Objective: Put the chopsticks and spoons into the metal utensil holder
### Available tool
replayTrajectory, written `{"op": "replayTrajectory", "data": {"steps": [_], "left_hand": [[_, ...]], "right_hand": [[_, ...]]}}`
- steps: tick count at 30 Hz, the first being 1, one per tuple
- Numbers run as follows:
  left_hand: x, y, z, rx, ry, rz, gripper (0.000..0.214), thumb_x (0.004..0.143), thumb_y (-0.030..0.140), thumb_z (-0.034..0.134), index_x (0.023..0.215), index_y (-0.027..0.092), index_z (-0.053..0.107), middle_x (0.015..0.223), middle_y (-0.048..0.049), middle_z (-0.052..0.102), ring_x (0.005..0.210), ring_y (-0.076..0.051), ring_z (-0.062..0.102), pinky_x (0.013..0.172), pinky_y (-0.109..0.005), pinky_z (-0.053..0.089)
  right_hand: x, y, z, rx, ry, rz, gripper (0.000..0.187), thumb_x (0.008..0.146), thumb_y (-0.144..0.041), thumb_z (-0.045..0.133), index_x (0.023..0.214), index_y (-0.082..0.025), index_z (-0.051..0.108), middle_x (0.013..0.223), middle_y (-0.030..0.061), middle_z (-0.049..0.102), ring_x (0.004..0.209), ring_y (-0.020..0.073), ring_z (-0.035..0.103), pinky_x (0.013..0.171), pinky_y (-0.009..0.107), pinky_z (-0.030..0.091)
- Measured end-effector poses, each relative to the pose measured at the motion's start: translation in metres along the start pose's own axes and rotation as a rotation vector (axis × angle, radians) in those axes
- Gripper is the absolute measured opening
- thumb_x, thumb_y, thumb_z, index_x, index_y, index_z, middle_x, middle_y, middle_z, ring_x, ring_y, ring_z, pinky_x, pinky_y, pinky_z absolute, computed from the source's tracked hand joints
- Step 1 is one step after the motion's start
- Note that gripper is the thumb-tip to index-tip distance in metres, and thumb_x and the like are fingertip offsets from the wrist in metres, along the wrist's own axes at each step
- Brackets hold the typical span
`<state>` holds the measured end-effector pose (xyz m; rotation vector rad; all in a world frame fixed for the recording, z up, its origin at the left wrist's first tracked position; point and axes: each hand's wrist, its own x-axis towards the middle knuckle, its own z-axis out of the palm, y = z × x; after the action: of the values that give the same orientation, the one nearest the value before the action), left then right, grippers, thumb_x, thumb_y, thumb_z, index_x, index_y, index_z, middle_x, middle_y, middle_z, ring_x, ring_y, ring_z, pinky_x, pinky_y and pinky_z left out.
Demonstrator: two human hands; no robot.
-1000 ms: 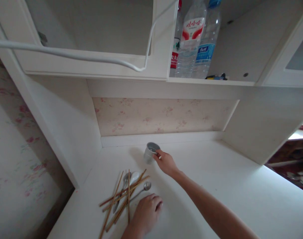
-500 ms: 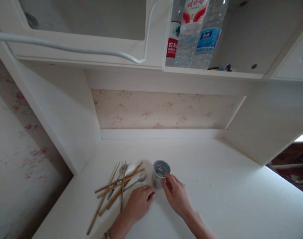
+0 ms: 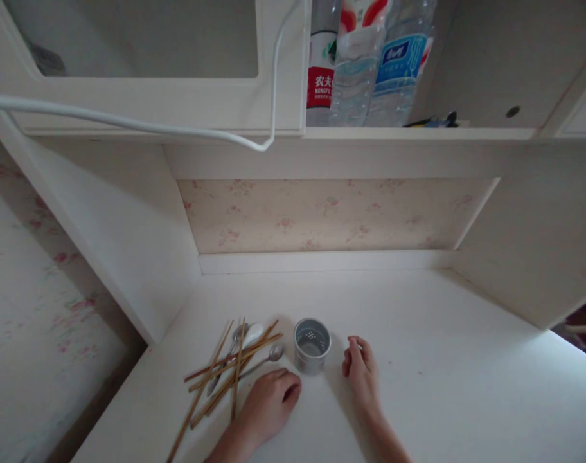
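Observation:
A grey metal utensil holder (image 3: 308,365) with small holes in its base stands upright on the white table, untouched. My right hand (image 3: 363,376) is just to its right, fingers curled in and nothing seen in them. At the holder's lower left, my left hand (image 3: 272,402) rests loosely closed on the table, with no object showing in it. Beyond that hand lies a crossed heap of wooden chopsticks (image 3: 236,366). Among them are a white spoon (image 3: 253,332) and metal spoons, one metal spoon (image 3: 276,352) with its bowl toward the holder.
The white table (image 3: 457,399) is bounded by side panels and a low back ledge (image 3: 322,261). Overhead, a cabinet shelf (image 3: 418,134) holds plastic bottles (image 3: 394,71). A white cable (image 3: 177,130) hangs across the cabinet door.
My right hand has let go of the holder's rim and moved away to the right. My left hand stays nearly in place. The camera view has shifted slightly.

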<state>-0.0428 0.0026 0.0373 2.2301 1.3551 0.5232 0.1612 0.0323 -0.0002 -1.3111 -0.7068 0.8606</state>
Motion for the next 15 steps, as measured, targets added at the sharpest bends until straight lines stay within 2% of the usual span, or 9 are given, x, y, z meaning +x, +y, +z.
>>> {"op": "replayTrajectory", "data": {"steps": [4,7,11,15], "left_hand": [[-0.001,-0.004,-0.027,-0.023,0.143,-0.102,0.028,0.095,0.032,0.041,0.089,0.024,0.067,0.087,-0.0022,0.072,0.081,-0.016,0.066,0.075,-0.025,0.046],[-0.004,-0.019,-0.053,0.100,0.259,-0.285,0.030,0.096,0.037,0.037,0.095,0.025,0.064,0.089,-0.0031,0.073,0.081,-0.018,0.068,0.074,-0.027,0.047],[-0.011,-0.038,-0.069,0.368,0.189,-0.537,0.028,0.094,0.040,0.040,0.091,0.022,0.061,0.094,-0.0077,0.072,0.083,-0.025,0.070,0.070,-0.031,0.047],[-0.014,-0.041,-0.064,0.499,0.092,-0.617,0.033,0.092,0.043,0.039,0.093,0.019,0.062,0.103,-0.0147,0.070,0.083,-0.031,0.070,0.070,-0.037,0.049]], "right_hand": [[0.001,0.000,0.000,-0.111,-0.116,-0.032,0.040,0.084,-0.060,0.054,0.088,-0.020,0.059,0.051,-0.0081,0.043,0.044,0.0113,0.040,0.042,0.022,0.032],[-0.002,0.000,0.001,-0.157,-0.149,-0.042,0.042,0.085,-0.060,0.052,0.087,-0.019,0.060,0.052,-0.0073,0.044,0.045,0.0118,0.040,0.043,0.023,0.032],[0.000,0.001,0.001,-0.183,-0.188,-0.063,0.043,0.086,-0.060,0.049,0.090,-0.019,0.061,0.053,-0.0063,0.046,0.047,0.0128,0.042,0.044,0.023,0.034],[0.000,0.002,0.000,-0.238,-0.201,-0.149,0.044,0.089,-0.059,0.046,0.089,-0.018,0.063,0.052,-0.0049,0.049,0.045,0.0140,0.045,0.044,0.024,0.035]]}}
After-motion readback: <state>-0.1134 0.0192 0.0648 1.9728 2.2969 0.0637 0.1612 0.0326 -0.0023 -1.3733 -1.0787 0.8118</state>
